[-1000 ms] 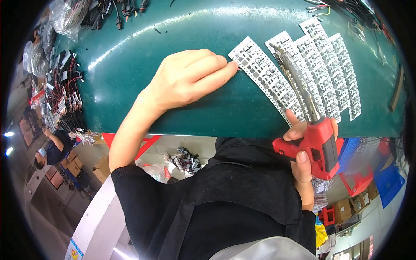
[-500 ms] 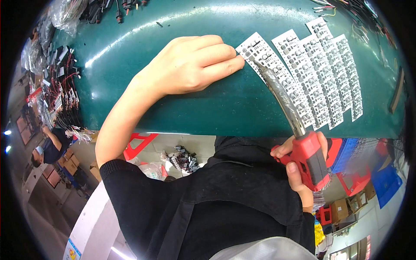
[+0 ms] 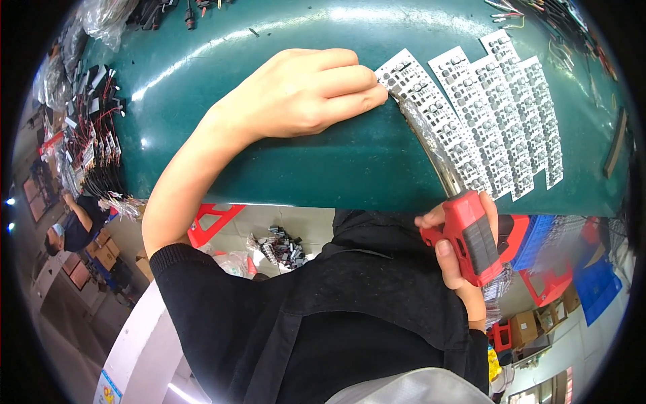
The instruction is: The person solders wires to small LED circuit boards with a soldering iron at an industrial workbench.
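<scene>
Okay, landmark is the leftmost circuit board strip (image 3: 434,111), white, full of small dark parts, lying on the green table (image 3: 323,168), slanted, top end off to the left. Left hand (image 3: 313,94) sits left of that strip's top end: palm down, fingers curled and bunched together, fingertips right at its left edge. Could be pinching something small there, cannot tell, tips hide it. Right hand (image 3: 449,266) is at the near side of the strip, wrapped round the red-and-black handle of a soldering gun (image 3: 476,242), thumb on the side toward the body. The gun's metal barrel (image 3: 431,138) runs up along the strip's left edge, partly over it; its tip ends close by the left fingertips. Tip contact with the strip: cannot tell.

Right of the landmark strip, more white board strips (image 3: 498,128) lie side by side, staggered. Farther right of it, a dark narrow bar (image 3: 616,145). Beyond it to the upper right, loose wires (image 3: 568,30). Well left of it, a heap of wired parts (image 3: 101,145), clear plastic bag (image 3: 108,20) above that. Below it to the left, on the floor, a pile of black parts (image 3: 286,248).
</scene>
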Action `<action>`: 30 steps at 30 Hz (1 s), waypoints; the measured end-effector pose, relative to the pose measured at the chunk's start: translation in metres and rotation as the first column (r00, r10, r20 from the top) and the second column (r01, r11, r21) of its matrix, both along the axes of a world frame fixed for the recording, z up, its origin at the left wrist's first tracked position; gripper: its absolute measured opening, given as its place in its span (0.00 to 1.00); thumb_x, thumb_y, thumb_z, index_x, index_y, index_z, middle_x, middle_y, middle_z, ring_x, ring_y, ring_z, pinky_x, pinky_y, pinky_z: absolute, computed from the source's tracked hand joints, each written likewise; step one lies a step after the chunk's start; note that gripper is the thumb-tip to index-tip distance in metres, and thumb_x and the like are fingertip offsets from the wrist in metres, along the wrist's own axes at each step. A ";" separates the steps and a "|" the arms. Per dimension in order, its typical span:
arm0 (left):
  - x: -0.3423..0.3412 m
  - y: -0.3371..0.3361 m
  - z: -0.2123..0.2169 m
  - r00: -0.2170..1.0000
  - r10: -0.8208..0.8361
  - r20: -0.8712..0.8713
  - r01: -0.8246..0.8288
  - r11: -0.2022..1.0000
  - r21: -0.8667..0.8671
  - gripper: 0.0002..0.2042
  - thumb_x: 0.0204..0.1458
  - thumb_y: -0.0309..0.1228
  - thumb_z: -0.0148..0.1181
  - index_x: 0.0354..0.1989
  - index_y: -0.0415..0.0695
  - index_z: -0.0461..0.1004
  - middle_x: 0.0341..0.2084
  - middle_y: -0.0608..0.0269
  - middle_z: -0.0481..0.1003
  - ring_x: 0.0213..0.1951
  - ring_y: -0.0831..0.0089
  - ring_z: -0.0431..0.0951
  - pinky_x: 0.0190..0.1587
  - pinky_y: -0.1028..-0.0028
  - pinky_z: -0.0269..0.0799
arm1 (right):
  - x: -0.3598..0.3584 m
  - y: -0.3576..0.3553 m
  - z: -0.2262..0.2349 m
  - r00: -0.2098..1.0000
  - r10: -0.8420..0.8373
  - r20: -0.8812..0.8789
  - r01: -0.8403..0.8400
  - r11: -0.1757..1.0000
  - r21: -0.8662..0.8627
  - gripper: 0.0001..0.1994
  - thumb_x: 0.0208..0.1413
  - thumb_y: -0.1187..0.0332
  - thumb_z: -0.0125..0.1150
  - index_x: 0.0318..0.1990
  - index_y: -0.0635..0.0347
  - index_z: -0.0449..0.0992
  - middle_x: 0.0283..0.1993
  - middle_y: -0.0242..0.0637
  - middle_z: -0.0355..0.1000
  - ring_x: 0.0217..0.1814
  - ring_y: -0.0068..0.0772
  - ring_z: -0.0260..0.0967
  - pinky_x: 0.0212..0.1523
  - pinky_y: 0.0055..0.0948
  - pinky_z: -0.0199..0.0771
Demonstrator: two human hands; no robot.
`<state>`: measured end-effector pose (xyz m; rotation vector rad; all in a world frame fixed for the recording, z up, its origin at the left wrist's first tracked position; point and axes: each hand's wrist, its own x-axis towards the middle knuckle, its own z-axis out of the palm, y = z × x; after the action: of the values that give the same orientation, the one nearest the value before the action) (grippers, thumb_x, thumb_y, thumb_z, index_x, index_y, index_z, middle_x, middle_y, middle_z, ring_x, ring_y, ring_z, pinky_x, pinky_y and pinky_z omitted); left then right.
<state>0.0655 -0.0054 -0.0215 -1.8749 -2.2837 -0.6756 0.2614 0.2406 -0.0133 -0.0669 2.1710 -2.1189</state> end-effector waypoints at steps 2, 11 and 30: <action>0.000 0.000 0.001 1.000 0.005 0.000 -0.005 1.000 -0.002 0.15 0.34 0.21 0.59 0.35 0.36 0.74 0.28 0.61 0.72 0.25 0.70 0.73 0.22 0.75 0.71 | -0.002 0.000 0.001 0.996 0.038 -0.085 -0.031 0.996 0.080 0.33 0.48 0.77 0.55 0.63 0.64 0.49 0.33 0.49 0.74 0.33 0.36 0.75 0.37 0.31 0.76; 0.000 0.001 -0.002 1.000 0.010 0.009 -0.010 0.999 0.037 0.14 0.34 0.21 0.59 0.35 0.36 0.75 0.27 0.62 0.72 0.24 0.70 0.72 0.22 0.74 0.70 | 0.009 -0.005 -0.002 0.999 -0.028 -0.030 0.029 0.999 0.041 0.33 0.46 0.81 0.57 0.62 0.64 0.52 0.35 0.47 0.74 0.34 0.34 0.74 0.38 0.29 0.75; 0.003 0.001 -0.003 0.998 0.056 0.012 -0.057 0.996 0.072 0.14 0.34 0.22 0.61 0.35 0.38 0.75 0.26 0.62 0.72 0.24 0.71 0.73 0.21 0.75 0.70 | -0.006 0.000 0.010 0.948 -0.311 0.075 0.319 0.914 -0.250 0.41 0.49 0.62 0.60 0.65 0.52 0.37 0.36 0.40 0.70 0.36 0.34 0.70 0.64 0.60 0.45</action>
<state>0.0683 -0.0039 -0.0249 -1.7720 -2.2768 -0.7503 0.2552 0.2402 -0.0037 0.3190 1.9817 -2.5472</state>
